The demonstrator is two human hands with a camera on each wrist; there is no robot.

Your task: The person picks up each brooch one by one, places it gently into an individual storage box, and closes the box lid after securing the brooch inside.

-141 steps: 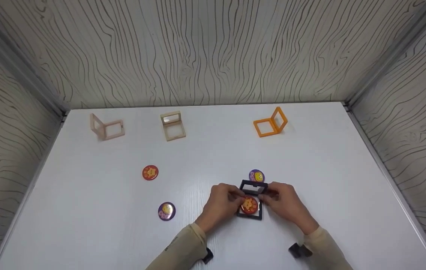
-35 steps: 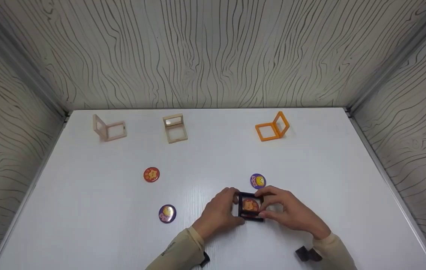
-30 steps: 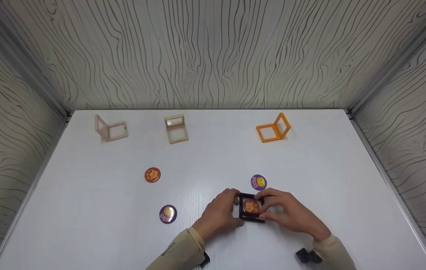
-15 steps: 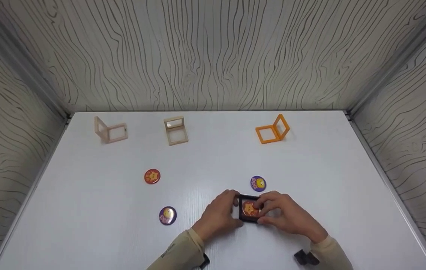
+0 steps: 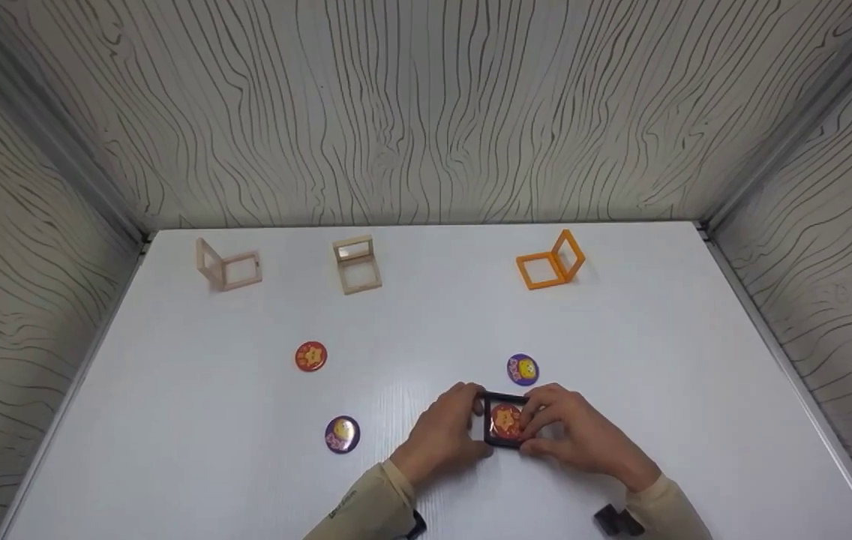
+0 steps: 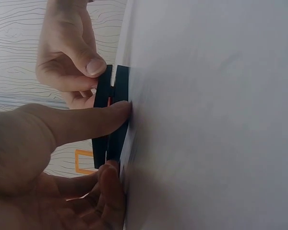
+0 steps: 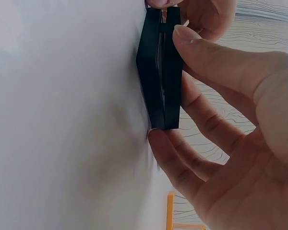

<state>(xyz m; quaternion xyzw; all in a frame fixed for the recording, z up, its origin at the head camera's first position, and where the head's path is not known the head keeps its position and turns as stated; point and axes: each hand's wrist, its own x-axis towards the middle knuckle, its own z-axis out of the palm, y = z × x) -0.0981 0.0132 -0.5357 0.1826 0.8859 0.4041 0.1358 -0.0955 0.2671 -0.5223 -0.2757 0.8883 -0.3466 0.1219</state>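
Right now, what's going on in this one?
A person holds a black frame between the left hand and right hand on a white table, with a red star badge inside. Its two halves are almost together, though a thin gap shows in the wrist views. A loose red badge and two purple badges lie nearby; a pink frame, a beige frame and an orange frame stand open farther back.

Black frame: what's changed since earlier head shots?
Its lid, raised at first, swung down from the far side over the red badge; a thin gap remains. The left hand moved from the badge to grip the black frame by its left; the right hand holds its right. Orange frame and loose badges stayed put.
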